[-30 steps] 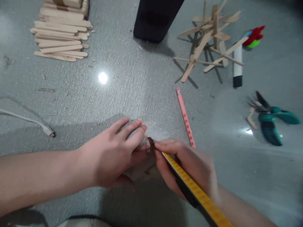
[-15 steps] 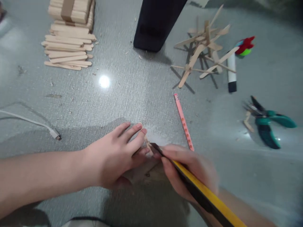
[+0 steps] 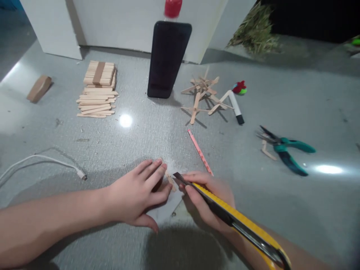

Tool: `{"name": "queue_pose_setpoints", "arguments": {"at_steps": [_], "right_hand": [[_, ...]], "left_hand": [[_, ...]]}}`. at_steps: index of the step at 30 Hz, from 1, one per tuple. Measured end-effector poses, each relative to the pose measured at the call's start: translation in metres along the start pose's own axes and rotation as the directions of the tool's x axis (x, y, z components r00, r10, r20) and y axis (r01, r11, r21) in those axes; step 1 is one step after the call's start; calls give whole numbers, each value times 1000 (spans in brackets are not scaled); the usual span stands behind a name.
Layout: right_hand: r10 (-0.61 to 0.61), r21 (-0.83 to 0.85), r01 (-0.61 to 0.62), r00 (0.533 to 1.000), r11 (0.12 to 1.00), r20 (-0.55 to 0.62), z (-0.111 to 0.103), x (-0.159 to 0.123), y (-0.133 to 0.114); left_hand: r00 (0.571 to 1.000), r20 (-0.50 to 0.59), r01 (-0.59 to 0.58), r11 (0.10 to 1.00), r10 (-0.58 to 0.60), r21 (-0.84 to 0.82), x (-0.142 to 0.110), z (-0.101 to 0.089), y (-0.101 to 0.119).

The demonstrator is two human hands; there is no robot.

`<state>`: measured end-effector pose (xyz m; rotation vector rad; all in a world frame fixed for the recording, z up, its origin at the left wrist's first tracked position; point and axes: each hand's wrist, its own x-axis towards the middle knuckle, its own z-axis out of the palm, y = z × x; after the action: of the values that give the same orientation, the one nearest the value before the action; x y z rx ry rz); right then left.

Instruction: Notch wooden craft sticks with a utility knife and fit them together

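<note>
My left hand (image 3: 140, 189) lies flat, fingers stretched out, with fingertips pressing the edge of a short wooden craft stick (image 3: 171, 182) that carries dark marks. Under the stick is a pale sheet (image 3: 164, 214), partly covered by the hand. In my right hand (image 3: 206, 200) is a yellow and black utility knife (image 3: 233, 217), its grip running back toward the lower right. The dark blade points up-left and sits just right of the stick; whether it touches is hard to tell. Beyond my right hand lies a pink pencil (image 3: 200, 151).
Loose craft sticks (image 3: 97, 103) lie below a banded bundle (image 3: 99, 73). A black phone (image 3: 168, 60) stands before a red-capped bottle (image 3: 172, 8). Joined sticks (image 3: 197, 103), a white tube (image 3: 236, 108) and green-handled pliers (image 3: 284, 146) are to the right, a white cable (image 3: 56, 160) left.
The view has tilted up, showing the bottle and white panels behind. The blade has come off the stick to its right, and my left thumb now spreads out more.
</note>
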<state>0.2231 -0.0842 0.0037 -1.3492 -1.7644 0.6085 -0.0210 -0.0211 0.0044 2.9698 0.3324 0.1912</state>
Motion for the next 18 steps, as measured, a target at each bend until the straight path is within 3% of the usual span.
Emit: {"name": "queue_pose_setpoints", "arguments": {"at_steps": [12, 18], "right_hand": [[24, -64, -20, 998, 998, 62, 1, -5, 2], [-38, -56, 45, 992, 997, 117, 1, 3, -1]], "left_hand": [[997, 80, 22, 993, -13, -112, 4, -6, -1], [999, 45, 30, 985, -23, -167, 6, -4, -2]]}}
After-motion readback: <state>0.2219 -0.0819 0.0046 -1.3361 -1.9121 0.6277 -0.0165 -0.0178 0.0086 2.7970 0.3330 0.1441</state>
